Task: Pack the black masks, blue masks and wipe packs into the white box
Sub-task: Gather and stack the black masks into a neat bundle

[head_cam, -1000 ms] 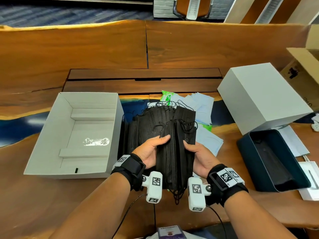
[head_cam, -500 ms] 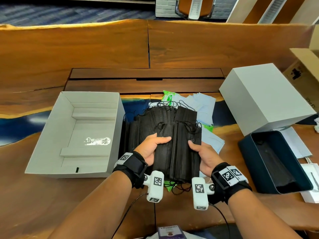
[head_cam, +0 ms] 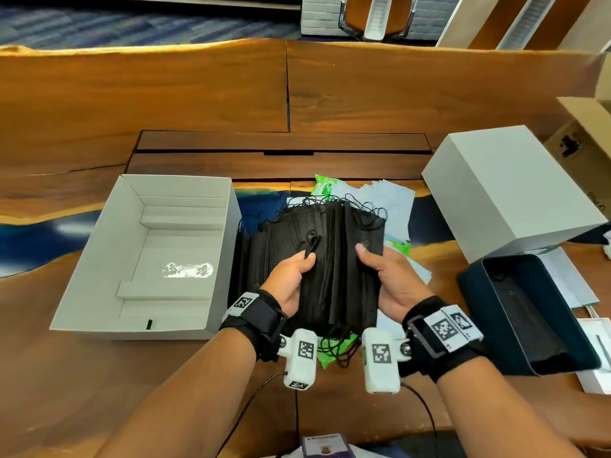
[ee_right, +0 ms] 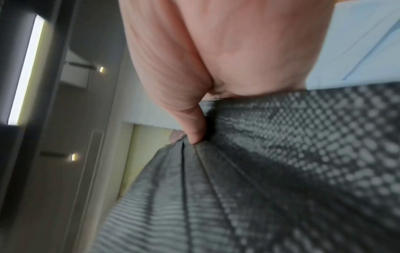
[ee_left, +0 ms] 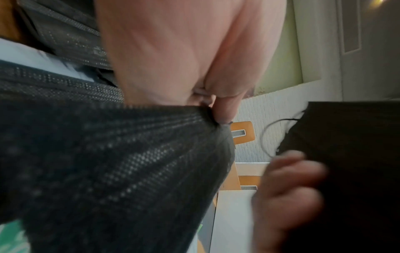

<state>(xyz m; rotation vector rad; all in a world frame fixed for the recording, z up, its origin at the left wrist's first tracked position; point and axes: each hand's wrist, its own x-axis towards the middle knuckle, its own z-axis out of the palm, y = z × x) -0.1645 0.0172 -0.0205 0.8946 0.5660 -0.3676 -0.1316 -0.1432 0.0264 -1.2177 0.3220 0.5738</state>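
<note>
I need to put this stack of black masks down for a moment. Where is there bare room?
Bare wood lies in front of the white box, near the table edge. Between white box and dark tray it is crowded with blue masks and wipe packs.

Table (head_cam: 205, 94): live-edge wood with blue resin inlay. Directly on it: open white box (head_cam: 99, 259), left; heap of blue masks (head_cam: 393, 206), wipe packs (head_cam: 325, 188) and black masks (head_cam: 261, 256), centre; closed grey-white box (head_cam: 509, 186) and dark open tin (head_cam: 479, 292), right.
</note>
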